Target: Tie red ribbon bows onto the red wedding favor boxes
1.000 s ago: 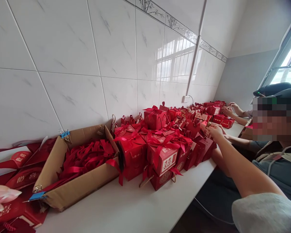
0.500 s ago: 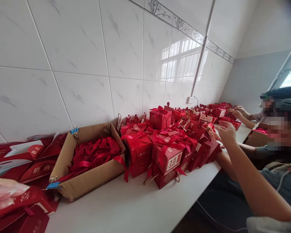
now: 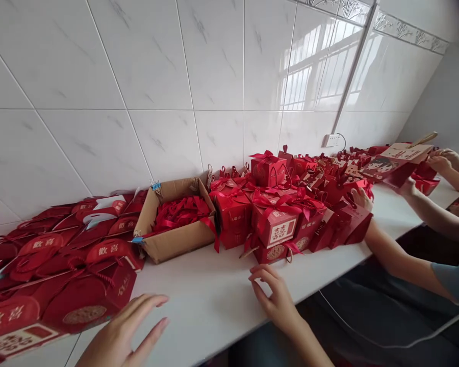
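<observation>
My left hand (image 3: 124, 331) hovers open over the white counter (image 3: 210, 300), its fingers spread, next to the stack of flat red box blanks (image 3: 61, 270) at the left. Over the counter's front edge my right hand (image 3: 275, 298) is open too, fingers loosely curled, with nothing in it. It lies just in front of the pile of finished red gift boxes with ribbons (image 3: 275, 219). A cardboard box of red ribbons (image 3: 176, 224) stands between the blanks and the finished boxes.
A co-worker's arm (image 3: 398, 255) reaches in from the right and touches a red box (image 3: 350, 221). Further right, another hand holds up a flat red box (image 3: 396, 163). More red boxes run along the tiled wall (image 3: 214, 76). A wall socket (image 3: 331, 139) sits behind them.
The view swung left and down. Both my hands came into view over the counter, open. My left hand let go of the red blank it was touching. A co-worker lifted a flat red box.
</observation>
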Action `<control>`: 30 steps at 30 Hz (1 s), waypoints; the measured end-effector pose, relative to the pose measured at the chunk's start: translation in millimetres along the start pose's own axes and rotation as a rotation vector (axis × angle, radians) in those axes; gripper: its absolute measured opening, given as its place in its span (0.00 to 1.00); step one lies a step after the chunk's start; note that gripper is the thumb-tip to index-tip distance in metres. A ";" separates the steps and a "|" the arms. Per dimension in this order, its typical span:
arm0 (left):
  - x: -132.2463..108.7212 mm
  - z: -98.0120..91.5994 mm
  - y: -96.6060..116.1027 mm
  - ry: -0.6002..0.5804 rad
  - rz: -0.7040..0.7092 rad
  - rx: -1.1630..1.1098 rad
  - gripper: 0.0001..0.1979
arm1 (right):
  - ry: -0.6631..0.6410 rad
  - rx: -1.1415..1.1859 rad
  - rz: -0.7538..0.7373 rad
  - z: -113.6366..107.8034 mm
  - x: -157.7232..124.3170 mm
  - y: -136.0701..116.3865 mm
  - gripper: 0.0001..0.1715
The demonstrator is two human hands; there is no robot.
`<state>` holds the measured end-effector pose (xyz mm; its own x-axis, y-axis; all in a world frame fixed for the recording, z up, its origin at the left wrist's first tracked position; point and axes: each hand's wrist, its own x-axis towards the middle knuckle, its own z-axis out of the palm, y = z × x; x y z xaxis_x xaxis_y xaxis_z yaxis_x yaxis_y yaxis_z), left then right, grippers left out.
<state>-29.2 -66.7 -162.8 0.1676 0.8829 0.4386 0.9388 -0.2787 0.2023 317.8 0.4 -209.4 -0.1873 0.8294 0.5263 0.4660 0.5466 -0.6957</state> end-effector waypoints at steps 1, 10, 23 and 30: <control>-10.9 10.7 -6.2 -0.007 -0.007 0.011 0.17 | -0.014 -0.015 0.036 6.5 0.2 5.0 0.10; -88.4 48.9 -45.5 0.067 -0.250 0.140 0.20 | 0.012 -0.179 0.121 27.3 -2.8 9.1 0.14; -69.9 30.7 -11.0 0.077 -0.390 0.198 0.27 | -0.022 -0.209 0.021 27.6 -10.3 9.7 0.11; -67.5 30.1 3.4 0.080 -0.412 0.248 0.24 | -0.004 -0.103 -0.026 21.5 -6.1 16.5 0.10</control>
<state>-28.3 -115.8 -218.1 -0.2479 0.8661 0.4341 0.9671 0.1951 0.1630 308.0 6.8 -234.7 -0.2040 0.8154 0.5418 0.5472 0.5538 -0.6276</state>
